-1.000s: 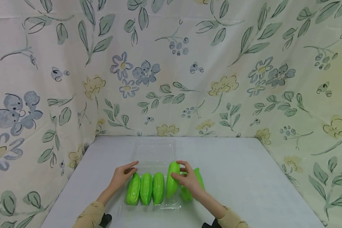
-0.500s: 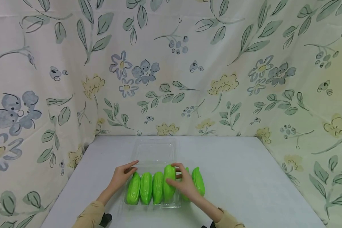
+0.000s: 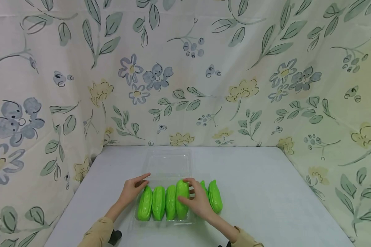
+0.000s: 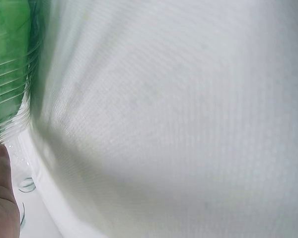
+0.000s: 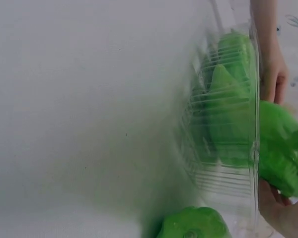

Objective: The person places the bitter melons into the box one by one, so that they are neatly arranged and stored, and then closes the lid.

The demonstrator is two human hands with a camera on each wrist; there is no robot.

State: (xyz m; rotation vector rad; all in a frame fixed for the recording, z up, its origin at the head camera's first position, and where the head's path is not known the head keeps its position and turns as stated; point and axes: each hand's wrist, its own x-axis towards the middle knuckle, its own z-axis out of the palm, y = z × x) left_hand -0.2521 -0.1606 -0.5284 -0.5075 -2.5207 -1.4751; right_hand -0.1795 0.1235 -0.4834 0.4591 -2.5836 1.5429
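A clear plastic clamshell box [image 3: 185,222] stands on the table with its lid folded back. Three bright green, ridged elongated vegetables [image 3: 159,203] lie side by side in it. My right hand [image 3: 200,201] grips a fourth green vegetable [image 3: 181,202] by its side, thumb in front and fingers behind, at the right end of the row. In the right wrist view this held vegetable [image 5: 280,148] shows above the box rim. My left hand [image 3: 132,189] pinches the box's left back corner; in the left wrist view one straight finger [image 4: 2,168] meets the ribbed wall.
Two more green vegetables lie on the table right of the box, one fully showing [image 3: 215,197] and the other partly behind my right hand. The transparent lid [image 3: 168,163] lies towards the back. A floral curtain [image 3: 185,75] hangs behind the white table [image 3: 259,199].
My right hand has moved left and slightly down with the green vegetable, bringing it close against the row in the box. The left hand has stayed at the box corner.
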